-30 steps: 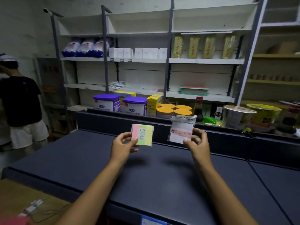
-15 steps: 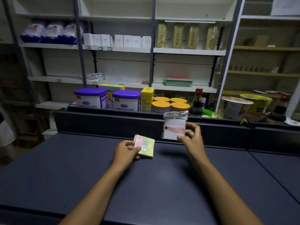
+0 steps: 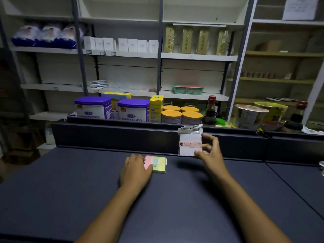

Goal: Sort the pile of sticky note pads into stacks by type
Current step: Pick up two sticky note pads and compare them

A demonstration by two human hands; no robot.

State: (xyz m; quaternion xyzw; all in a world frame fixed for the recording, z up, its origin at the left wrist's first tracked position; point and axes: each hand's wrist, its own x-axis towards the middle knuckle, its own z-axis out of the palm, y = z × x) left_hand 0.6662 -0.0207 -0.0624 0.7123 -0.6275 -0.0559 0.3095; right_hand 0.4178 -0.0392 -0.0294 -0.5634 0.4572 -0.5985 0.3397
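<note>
1. The tabletop [image 3: 73, 190] fills the lower frame; the rainbow pad [image 3: 156, 164], raised a second ago, now lies at centre, starting one stack.
2. The left hand [image 3: 135, 171] rests on it, fingers flat.
3. The right hand [image 3: 209, 151] pinches the upright white packaged pad [image 3: 190, 142], centre right.
4. The green basket [image 3: 188, 89], mid-shelf; contents unclear.

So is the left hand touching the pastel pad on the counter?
Touching. The head view shows the left hand with fingers lying over the pink edge of the pastel pad, which lies flat on the counter.
</note>
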